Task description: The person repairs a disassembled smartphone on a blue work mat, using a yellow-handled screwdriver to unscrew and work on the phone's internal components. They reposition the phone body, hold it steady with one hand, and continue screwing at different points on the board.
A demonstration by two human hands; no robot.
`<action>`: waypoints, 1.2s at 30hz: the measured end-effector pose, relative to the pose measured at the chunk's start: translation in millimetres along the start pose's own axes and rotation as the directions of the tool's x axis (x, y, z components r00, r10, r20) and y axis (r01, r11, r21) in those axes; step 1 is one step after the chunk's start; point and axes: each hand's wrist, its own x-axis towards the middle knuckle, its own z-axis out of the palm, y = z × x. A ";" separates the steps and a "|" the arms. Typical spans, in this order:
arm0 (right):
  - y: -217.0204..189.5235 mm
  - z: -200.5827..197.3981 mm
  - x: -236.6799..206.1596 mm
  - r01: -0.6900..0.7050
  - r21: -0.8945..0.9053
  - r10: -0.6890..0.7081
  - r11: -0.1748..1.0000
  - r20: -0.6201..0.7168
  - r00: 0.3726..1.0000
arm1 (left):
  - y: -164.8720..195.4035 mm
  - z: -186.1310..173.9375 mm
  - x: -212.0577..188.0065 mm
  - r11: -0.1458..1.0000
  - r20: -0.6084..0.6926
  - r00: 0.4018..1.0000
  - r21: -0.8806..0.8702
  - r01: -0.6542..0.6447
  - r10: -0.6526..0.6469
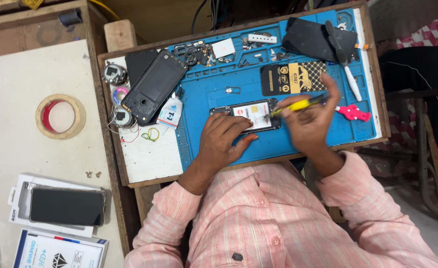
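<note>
An opened phone with its insides showing lies on the blue work mat. My left hand rests on the phone's near left part and holds it down. My right hand grips a yellow-handled screwdriver, whose tip touches the phone's right end. Both wrists come out of pink striped sleeves.
On the mat lie a black phone back cover, a small white glue bottle, a black and gold card, a black panel, a white-handled tool, a pink pry tool. A tape roll and phone boxes sit at left.
</note>
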 end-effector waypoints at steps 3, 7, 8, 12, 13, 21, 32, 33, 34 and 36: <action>-5.1 -40.1 15.1 0.085 -0.170 -0.106 0.982 -0.115 0.988 | 2.3 -9.8 8.8 0.999 0.061 0.998 0.037 0.014 -0.017; -5.6 -77.4 14.4 0.012 -0.151 -0.059 0.988 -0.306 0.950 | -19.6 -60.8 21.9 0.924 0.125 0.984 0.376 0.069 -0.124; -5.0 -81.8 10.2 -0.004 -0.147 -0.044 0.989 -0.321 0.946 | -29.8 -78.7 23.9 0.882 0.095 0.978 0.455 0.124 -0.187; 1.9 -91.5 3.0 0.006 -0.192 -0.061 0.981 -0.283 0.957 | -66.0 -116.7 26.5 0.747 -0.041 0.927 0.579 0.326 -0.373; 3.5 -92.3 1.7 0.002 -0.197 -0.057 0.980 -0.273 0.960 | -71.4 -119.3 25.3 0.721 -0.046 0.909 0.593 0.358 -0.414; 8.4 -84.0 -0.2 0.009 -0.208 -0.045 0.978 -0.168 0.985 | -72.2 -129.5 9.3 0.777 -0.030 0.890 0.476 0.412 -0.455; 12.5 -86.0 -3.5 -0.013 -0.233 -0.024 0.972 -0.156 0.987 | -57.7 -173.9 -5.8 0.789 -0.288 0.740 -0.111 0.605 -0.608; 13.4 -85.5 -1.9 -0.006 -0.241 -0.032 0.970 -0.152 0.988 | -53.8 -182.9 -8.8 0.794 -0.341 0.734 -0.069 0.603 -0.587; 14.0 -84.7 -0.2 0.001 -0.249 -0.039 0.968 -0.149 0.988 | -49.4 -192.4 -12.2 0.801 -0.394 0.730 -0.025 0.599 -0.558; 14.6 -83.1 2.7 0.014 -0.269 -0.050 0.963 -0.124 0.991 | -45.9 -206.1 -14.2 0.792 -0.454 0.729 0.077 0.605 -0.513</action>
